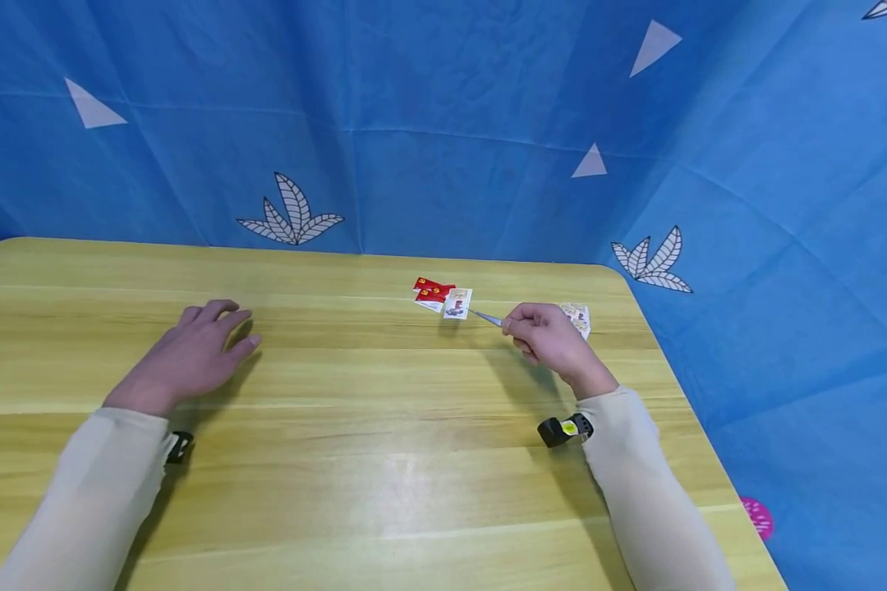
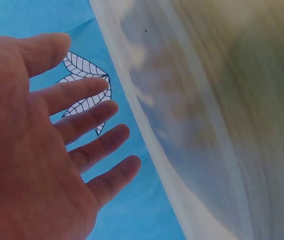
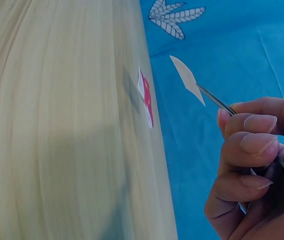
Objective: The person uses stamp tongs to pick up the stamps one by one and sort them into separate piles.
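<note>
My right hand [image 1: 550, 335] pinches a pair of metal tweezers [image 1: 488, 317], also seen slanting from the fingers in the right wrist view. Their tips grip the edge of one small stamp [image 1: 457, 304], pale with a printed picture, which is held up off the table in the right wrist view [image 3: 187, 80]. Beyond it lie several red stamps [image 1: 432, 291] with yellow emblems, overlapping one another. A pile of pale stamps [image 1: 578, 317] sits by my right hand, partly hidden behind it. At the left, my left hand [image 1: 199, 353] hovers over the table with spread fingers, holding nothing.
The wooden table [image 1: 355, 443] has a rounded far edge and ends at the right in a slanting edge. A blue cloth [image 1: 443, 189] with leaf and triangle prints hangs behind and to the right. Each wrist wears a black band [image 1: 562, 428].
</note>
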